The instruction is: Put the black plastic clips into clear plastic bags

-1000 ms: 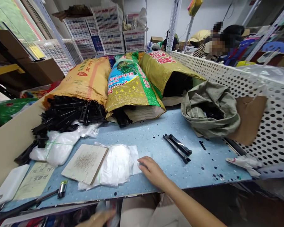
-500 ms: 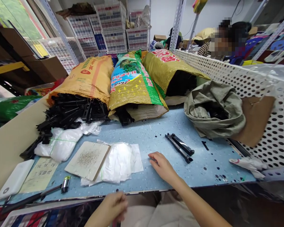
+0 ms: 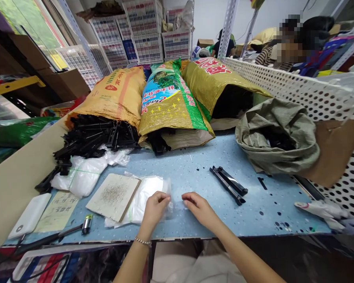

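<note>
My left hand (image 3: 155, 207), a beaded bracelet at its wrist, is over the right edge of a stack of clear plastic bags (image 3: 149, 188). Its thumb and fingertips are pinched on the edge of a bag. A square board (image 3: 113, 196) with a speckled middle weighs down the stack's left part. Just across from it, my right hand (image 3: 199, 208) hovers low over the blue tabletop (image 3: 177, 165). Its fingers are bent and slightly apart, with nothing visible between them. Two long black plastic parts (image 3: 228, 184) lie side by side to its right.
Printed sacks (image 3: 112, 92) at the back spill black parts (image 3: 100, 135). A grey-green sack (image 3: 277, 153) stands at right by a perforated white panel (image 3: 348, 102). A bundle of plastic bags (image 3: 84, 173), a white power bank (image 3: 29, 216) and a black-handled tool (image 3: 61, 234) lie left. Another person sits beyond.
My left hand has come up from below the table edge onto the plastic bags and pinched their edge. My right hand stays near its place, fingers more bent. The view has shifted slightly.
</note>
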### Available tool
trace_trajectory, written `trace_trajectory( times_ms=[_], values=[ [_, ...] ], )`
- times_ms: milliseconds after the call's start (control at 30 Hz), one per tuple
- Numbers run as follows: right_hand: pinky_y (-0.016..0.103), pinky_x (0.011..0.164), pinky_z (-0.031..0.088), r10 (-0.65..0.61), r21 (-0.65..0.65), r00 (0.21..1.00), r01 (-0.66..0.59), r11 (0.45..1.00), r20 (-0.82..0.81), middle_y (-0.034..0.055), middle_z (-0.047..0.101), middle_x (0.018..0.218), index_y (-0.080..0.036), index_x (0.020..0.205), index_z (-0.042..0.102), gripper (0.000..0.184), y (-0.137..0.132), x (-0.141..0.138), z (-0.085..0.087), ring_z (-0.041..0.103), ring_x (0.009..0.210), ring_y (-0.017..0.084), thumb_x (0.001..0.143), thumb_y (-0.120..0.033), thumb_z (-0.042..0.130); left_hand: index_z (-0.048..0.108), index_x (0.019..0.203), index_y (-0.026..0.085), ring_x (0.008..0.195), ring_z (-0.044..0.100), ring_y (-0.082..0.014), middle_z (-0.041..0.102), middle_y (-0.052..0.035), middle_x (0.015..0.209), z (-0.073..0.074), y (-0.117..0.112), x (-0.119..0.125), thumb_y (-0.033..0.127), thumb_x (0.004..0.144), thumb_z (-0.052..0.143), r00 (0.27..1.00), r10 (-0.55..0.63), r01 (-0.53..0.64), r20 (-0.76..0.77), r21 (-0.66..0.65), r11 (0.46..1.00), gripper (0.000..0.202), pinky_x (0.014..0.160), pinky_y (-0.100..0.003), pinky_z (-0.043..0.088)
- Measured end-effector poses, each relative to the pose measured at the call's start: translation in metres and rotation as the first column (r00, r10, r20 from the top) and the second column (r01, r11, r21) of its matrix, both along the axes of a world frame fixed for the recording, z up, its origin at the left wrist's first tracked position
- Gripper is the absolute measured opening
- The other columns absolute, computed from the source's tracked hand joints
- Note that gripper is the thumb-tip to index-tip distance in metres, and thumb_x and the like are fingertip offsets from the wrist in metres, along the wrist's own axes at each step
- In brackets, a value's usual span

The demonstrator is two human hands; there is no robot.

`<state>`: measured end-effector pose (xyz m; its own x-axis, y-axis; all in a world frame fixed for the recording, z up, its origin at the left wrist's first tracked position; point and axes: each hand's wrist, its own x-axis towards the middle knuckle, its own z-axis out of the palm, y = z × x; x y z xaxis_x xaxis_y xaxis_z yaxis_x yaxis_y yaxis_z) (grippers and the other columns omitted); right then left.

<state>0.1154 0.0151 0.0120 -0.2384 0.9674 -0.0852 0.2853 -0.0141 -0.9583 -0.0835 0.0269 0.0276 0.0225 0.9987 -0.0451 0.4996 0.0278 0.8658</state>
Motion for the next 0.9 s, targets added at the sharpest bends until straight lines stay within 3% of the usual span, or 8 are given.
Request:
trace_trajectory(
  times_ms=[133,233,300,433,600,733,900],
  values=[
    [0.026,0.059,0.045,-0.006,-0.165,0.986,-0.022,0.986,-0.164,0.0002,0.061,0.078,-0.02,0.09,0.061,0.02,0.016,-0.039,-0.003,0.055,0.067,0.014,0.084,-0.037,0.052,0.051,0.059,0.019,0.052,0.047,-0.0115,0.049,0.005,0.054,-0.002,-0.003,0.001,0.04,0.069,0.064,0.994,0.085,-0.084,0.071,-0.023,0.996,0.027,0.053,-0.023,0.037],
    [0.022,0.052,0.039,-0.016,-0.185,0.983,-0.019,0.983,-0.183,-0.0035,0.054,0.063,-0.019,0.073,0.058,0.018,0.025,-0.051,-0.006,0.049,0.057,0.012,0.078,-0.037,0.058,0.047,0.054,0.019,0.053,0.044,-0.0107,0.045,0.0062,0.053,-0.003,-0.003,0.002,0.034,0.064,0.068,0.99,0.092,-0.09,0.104,-0.023,0.996,0.028,0.053,-0.022,0.035],
    [0.022,0.049,0.036,-0.046,-0.191,0.983,0.012,0.981,-0.176,-0.0049,0.05,0.057,-0.019,0.067,0.054,0.022,0.029,-0.05,-0.008,0.046,0.052,0.01,0.079,-0.037,0.057,0.051,0.054,0.019,0.055,0.047,-0.0115,0.049,0.0049,0.055,-0.001,-0.002,0.0,0.034,0.065,0.067,0.989,0.058,-0.054,0.134,-0.033,0.998,0.025,0.055,-0.023,0.037],
    [0.021,0.048,0.037,-0.094,-0.208,0.979,0.055,0.976,-0.18,-0.0039,0.053,0.062,-0.02,0.071,0.052,0.024,0.029,-0.042,-0.008,0.047,0.053,0.011,0.083,-0.04,0.048,0.061,0.059,0.017,0.065,0.055,-0.0146,0.059,0.0003,0.066,0.001,-0.002,-0.003,0.035,0.068,0.064,0.983,-0.009,0.019,0.182,-0.052,0.998,0.02,0.063,-0.025,0.043],
    [0.021,0.054,0.037,-0.051,-0.181,0.979,0.015,0.983,-0.196,-0.0056,0.05,0.061,-0.02,0.067,0.053,0.018,0.025,-0.044,-0.004,0.047,0.058,0.01,0.074,-0.034,0.062,0.055,0.055,0.018,0.061,0.051,-0.0133,0.052,0.0031,0.058,-0.003,-0.003,0.001,0.032,0.064,0.07,0.983,0.051,-0.042,0.177,-0.054,0.998,0.023,0.059,-0.024,0.04],
    [0.022,0.048,0.036,-0.084,-0.222,0.975,0.037,0.974,-0.204,-0.0068,0.046,0.055,-0.02,0.066,0.05,0.017,0.026,-0.044,-0.006,0.043,0.048,0.009,0.078,-0.032,0.052,0.061,0.059,0.017,0.064,0.054,-0.015,0.058,0.0002,0.062,-0.002,-0.004,-0.001,0.039,0.068,0.066,0.98,0.017,-0.005,0.2,-0.062,0.998,0.024,0.061,-0.025,0.043],
    [0.021,0.047,0.04,-0.079,-0.259,0.969,0.016,0.966,-0.234,-0.0045,0.054,0.06,-0.02,0.075,0.053,0.018,0.026,-0.044,-0.008,0.05,0.052,0.01,0.081,-0.037,0.049,0.069,0.068,0.017,0.076,0.06,-0.019,0.066,-0.0051,0.076,0.001,-0.003,-0.004,0.037,0.074,0.058,0.977,-0.02,0.032,0.212,-0.055,0.998,0.025,0.071,-0.028,0.046]
  ],
)
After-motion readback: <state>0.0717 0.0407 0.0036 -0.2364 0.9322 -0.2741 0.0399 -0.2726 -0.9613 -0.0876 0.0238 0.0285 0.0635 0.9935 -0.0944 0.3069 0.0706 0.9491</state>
